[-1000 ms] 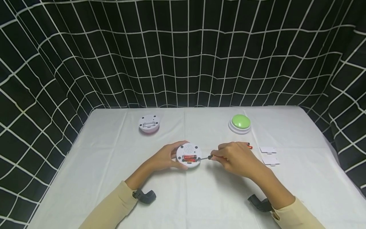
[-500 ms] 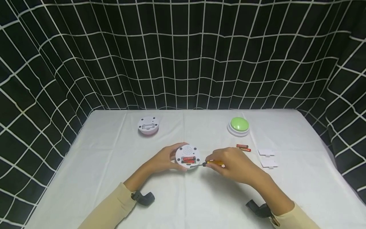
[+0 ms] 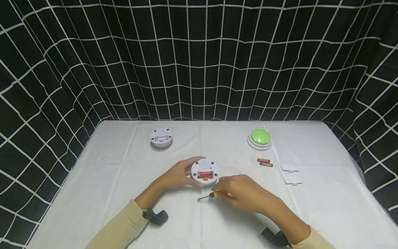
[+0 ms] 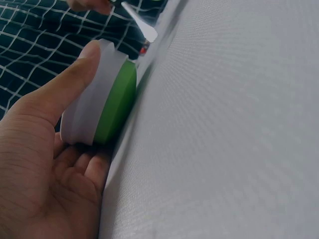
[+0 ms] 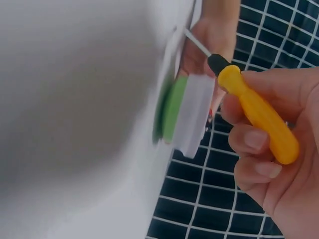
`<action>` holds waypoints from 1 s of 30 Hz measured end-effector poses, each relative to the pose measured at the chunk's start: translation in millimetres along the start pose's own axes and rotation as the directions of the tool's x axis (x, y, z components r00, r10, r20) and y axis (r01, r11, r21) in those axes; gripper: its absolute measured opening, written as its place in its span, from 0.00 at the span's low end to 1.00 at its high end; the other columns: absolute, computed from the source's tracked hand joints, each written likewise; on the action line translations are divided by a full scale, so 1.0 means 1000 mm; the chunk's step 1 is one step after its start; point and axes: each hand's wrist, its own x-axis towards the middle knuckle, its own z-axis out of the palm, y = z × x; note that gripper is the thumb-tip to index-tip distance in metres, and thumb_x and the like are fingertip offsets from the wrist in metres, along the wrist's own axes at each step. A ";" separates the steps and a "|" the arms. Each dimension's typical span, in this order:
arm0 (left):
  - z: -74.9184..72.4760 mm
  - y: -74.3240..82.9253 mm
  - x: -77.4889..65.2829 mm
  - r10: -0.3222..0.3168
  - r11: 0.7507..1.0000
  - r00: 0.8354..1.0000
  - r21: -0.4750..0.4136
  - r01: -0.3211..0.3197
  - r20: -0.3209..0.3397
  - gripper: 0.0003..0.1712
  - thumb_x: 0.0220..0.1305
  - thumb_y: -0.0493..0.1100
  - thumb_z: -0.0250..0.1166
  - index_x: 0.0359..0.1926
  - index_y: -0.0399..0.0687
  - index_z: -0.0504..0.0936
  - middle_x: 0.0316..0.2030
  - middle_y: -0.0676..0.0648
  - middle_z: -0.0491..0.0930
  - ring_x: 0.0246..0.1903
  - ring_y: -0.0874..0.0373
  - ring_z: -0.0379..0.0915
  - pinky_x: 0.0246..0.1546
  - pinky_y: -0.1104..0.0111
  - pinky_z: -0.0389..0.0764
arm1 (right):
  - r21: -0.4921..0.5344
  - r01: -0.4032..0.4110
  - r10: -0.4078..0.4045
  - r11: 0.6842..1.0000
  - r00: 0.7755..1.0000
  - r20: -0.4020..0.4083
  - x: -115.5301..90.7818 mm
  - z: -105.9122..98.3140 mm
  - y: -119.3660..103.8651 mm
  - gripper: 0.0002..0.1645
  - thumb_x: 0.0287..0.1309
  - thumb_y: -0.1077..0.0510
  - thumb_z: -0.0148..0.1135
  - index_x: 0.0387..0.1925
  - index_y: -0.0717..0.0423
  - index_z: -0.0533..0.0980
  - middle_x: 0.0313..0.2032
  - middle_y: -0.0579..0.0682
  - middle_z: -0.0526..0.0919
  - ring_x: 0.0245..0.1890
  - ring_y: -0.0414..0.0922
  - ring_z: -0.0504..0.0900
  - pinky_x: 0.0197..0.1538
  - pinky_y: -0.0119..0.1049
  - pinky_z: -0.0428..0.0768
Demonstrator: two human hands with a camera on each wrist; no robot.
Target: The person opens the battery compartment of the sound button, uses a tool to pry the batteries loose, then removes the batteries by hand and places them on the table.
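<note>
My left hand (image 3: 178, 174) grips a round white button light (image 3: 204, 164) by its rim. It lies upside down, its green dome underneath, as the left wrist view shows. Two red batteries (image 3: 205, 175) sit in its uncovered compartment; one looks slightly askew. In my right hand (image 3: 240, 192) is a screwdriver (image 5: 259, 112) with a yellow handle and black collar, held between curled fingers and thumb. Its metal tip points left, just above or on the cloth in front of the button light, apart from it.
Another upturned button light (image 3: 161, 137) with a bare battery compartment stands at back left. A green-domed one (image 3: 260, 139) stands upright at back right. Near it lie two loose red batteries (image 3: 265, 162) and two white battery covers (image 3: 291, 173). White cloth (image 3: 124, 148) covers the table.
The screwdriver tip has come out of the battery compartment and away from the button light. My right hand has moved toward me and slightly left. The left hand keeps its hold.
</note>
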 end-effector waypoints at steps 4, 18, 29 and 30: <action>0.000 -0.002 0.000 0.004 1.000 1.000 0.005 -0.004 -0.001 0.56 0.48 0.41 0.83 0.76 0.55 0.64 0.70 0.52 0.70 0.69 0.58 0.67 0.69 0.69 0.69 | 0.004 0.023 -0.023 1.000 1.000 0.009 0.001 0.005 -0.003 0.11 0.61 0.64 0.67 0.42 0.48 0.86 0.38 0.36 0.86 0.36 0.32 0.81 0.41 0.36 0.85; -0.002 -0.001 0.001 0.008 1.000 1.000 0.014 -0.008 0.006 0.56 0.48 0.41 0.83 0.76 0.55 0.63 0.71 0.53 0.69 0.69 0.59 0.67 0.67 0.71 0.71 | 0.003 0.057 -0.057 0.998 0.998 0.020 0.002 0.013 -0.004 0.12 0.58 0.66 0.69 0.41 0.48 0.85 0.37 0.37 0.85 0.38 0.33 0.81 0.43 0.35 0.85; -0.001 0.000 0.000 0.017 1.000 1.000 0.020 -0.017 0.006 0.57 0.49 0.41 0.82 0.77 0.49 0.61 0.73 0.53 0.67 0.70 0.59 0.65 0.68 0.70 0.69 | 0.003 -0.045 0.044 0.999 0.994 0.097 0.005 0.016 -0.003 0.06 0.54 0.62 0.76 0.32 0.49 0.85 0.25 0.36 0.76 0.24 0.33 0.69 0.32 0.31 0.78; -0.001 0.000 0.000 0.018 1.000 1.000 0.020 -0.018 0.006 0.57 0.49 0.41 0.82 0.77 0.49 0.62 0.72 0.52 0.67 0.70 0.58 0.65 0.68 0.70 0.69 | -0.010 -0.048 0.049 0.999 0.994 0.096 0.005 0.017 -0.003 0.06 0.53 0.60 0.77 0.33 0.48 0.86 0.25 0.36 0.77 0.24 0.33 0.69 0.32 0.30 0.78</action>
